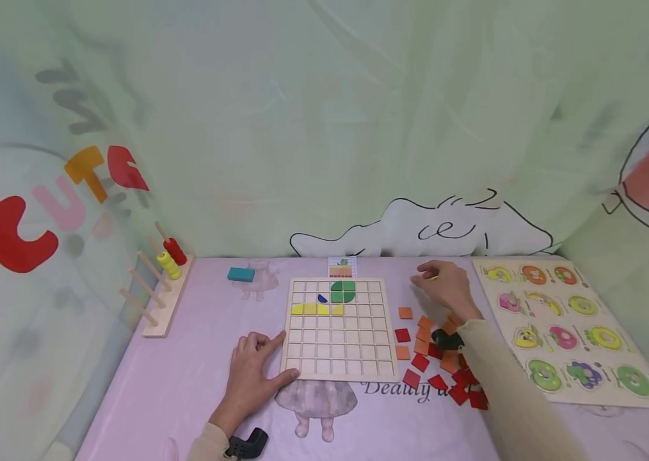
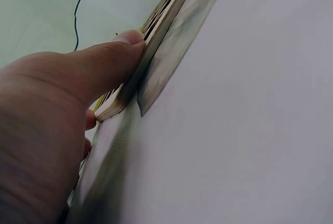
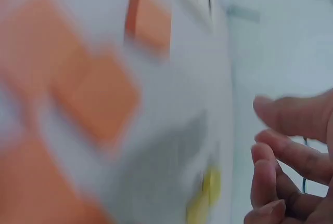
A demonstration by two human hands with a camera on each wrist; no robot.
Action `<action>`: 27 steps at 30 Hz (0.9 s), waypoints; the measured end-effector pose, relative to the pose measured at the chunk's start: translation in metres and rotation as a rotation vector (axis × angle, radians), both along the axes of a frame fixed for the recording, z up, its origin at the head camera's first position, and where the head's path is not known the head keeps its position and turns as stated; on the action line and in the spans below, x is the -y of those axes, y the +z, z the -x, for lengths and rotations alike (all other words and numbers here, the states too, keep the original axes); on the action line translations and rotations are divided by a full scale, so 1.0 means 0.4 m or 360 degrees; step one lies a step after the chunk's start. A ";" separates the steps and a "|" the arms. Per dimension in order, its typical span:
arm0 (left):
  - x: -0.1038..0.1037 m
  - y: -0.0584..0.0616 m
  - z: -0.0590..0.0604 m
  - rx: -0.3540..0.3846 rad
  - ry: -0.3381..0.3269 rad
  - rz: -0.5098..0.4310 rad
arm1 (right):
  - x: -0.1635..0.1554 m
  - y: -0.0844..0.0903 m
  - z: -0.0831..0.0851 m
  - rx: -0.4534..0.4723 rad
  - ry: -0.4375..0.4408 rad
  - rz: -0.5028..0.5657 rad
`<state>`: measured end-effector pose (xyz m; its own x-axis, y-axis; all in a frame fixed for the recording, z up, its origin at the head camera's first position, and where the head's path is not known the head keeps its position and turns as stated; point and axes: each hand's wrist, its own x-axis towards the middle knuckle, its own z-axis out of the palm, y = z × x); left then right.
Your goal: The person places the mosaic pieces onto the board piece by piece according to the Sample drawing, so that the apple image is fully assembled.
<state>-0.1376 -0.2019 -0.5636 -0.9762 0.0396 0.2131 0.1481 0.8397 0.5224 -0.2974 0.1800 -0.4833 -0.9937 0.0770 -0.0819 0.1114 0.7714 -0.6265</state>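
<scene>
A small yellow tile (image 1: 432, 278) sits pinched at the fingertips of the right hand (image 1: 445, 288), to the right of the wooden grid board (image 1: 337, 346)

The right hand hovers off the board's upper right corner, fingers curled loosely around the yellow piece; the right wrist view is too blurred to show the grip closely. The left hand (image 1: 251, 374) lies flat on the pink table cover (image 1: 175, 384) at the board's lower left corner, fingers straight, its thumb (image 2: 112, 57) pressed against the board's edge. In the board's cells: a row of yellow tiles (image 1: 316, 309) on the left, a blue piece (image 1: 322, 298) above them, and green pieces (image 1: 343, 291) near the top middle. A loose heap of orange and red tiles (image 1: 436, 362) lies right of the board, and beyond it a fruit peg puzzle (image 1: 566, 326)
</scene>
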 end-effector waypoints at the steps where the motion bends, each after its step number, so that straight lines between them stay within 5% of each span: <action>1: 0.001 0.000 0.000 0.0001 0.0002 -0.0003 | -0.021 0.002 0.007 0.0023 -0.0026 -0.0035; 9: 0.001 0.000 -0.002 0.0001 0.0002 -0.0024 | -0.116 -0.032 0.034 0.0112 -0.0001 -0.0234; 17: -0.002 0.005 -0.001 0.0012 -0.0008 -0.0037 | -0.128 -0.040 0.031 0.0097 0.0076 -0.0164; 27: -0.001 0.004 -0.002 0.0028 -0.0007 -0.0042 | -0.078 -0.062 0.011 -0.0121 0.0142 0.0039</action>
<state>-0.1368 -0.2015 -0.5622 -0.9796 0.0386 0.1971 0.1425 0.8251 0.5468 -0.3018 0.2114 -0.5081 -0.9999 -0.0133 -0.0067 -0.0058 0.7607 -0.6491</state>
